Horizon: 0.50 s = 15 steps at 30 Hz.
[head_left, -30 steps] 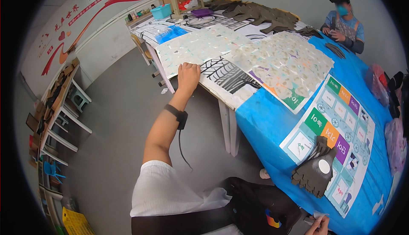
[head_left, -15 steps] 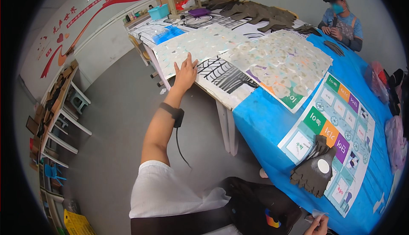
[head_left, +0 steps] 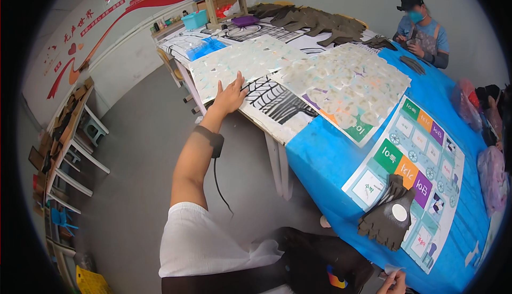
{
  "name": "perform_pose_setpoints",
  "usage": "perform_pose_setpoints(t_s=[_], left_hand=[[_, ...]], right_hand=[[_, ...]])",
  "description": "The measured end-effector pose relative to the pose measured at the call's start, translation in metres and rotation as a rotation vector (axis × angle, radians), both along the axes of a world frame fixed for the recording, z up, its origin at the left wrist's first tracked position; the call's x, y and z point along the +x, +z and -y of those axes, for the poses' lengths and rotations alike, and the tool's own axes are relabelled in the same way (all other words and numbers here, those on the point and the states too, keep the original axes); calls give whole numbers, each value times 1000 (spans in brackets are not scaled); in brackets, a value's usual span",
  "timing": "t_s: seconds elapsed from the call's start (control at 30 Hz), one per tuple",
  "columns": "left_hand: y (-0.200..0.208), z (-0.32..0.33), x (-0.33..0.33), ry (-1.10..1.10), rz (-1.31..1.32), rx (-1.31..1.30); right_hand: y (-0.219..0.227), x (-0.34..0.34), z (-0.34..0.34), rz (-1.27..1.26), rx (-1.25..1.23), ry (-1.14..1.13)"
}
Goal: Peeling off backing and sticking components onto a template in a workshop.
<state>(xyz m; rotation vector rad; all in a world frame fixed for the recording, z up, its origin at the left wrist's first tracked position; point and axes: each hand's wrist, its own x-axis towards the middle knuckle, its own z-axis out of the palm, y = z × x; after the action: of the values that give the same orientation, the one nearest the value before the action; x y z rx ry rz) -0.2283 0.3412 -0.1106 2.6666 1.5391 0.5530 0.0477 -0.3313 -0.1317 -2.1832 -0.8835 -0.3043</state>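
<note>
My left hand (head_left: 230, 95) reaches out with its fingers apart, over the near edge of a pale speckled sheet (head_left: 245, 62) on the table. Beside it lies a second sheet (head_left: 346, 81), thickly dotted with small translucent patches. At the lower right edge, my right hand (head_left: 393, 282) is partly cut off by the picture; its fingers pinch a small piece of translucent film (head_left: 393, 269). Just beyond that hand, a stack of dark grey-brown glove-like pieces (head_left: 385, 224) rests on a colourful printed sheet (head_left: 408, 158). A white round spot (head_left: 399, 212) shows on the top piece.
A blue cover (head_left: 314, 152) lies over the table's near part. More dark pieces (head_left: 314, 22) are heaped at the far side, near a turquoise basket (head_left: 195, 20). A person (head_left: 424, 33) sits at the far right. Plastic bags (head_left: 492, 179) stand along the right side.
The view has shifted slightly, so the table sits a little further left and lower. My left hand remains at the pale sheet's edge, and my right still pinches the film.
</note>
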Motion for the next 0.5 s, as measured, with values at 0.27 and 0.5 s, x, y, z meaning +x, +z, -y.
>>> perform_pose_setpoints(t_s=[0.27,0.5], left_hand=[[-3,-17,14,140,-40,4],[-4,3,29,183,107,261]], right_hand=[[-2,3,-2,61,-10,9],[-8,4,7,151,7,10]])
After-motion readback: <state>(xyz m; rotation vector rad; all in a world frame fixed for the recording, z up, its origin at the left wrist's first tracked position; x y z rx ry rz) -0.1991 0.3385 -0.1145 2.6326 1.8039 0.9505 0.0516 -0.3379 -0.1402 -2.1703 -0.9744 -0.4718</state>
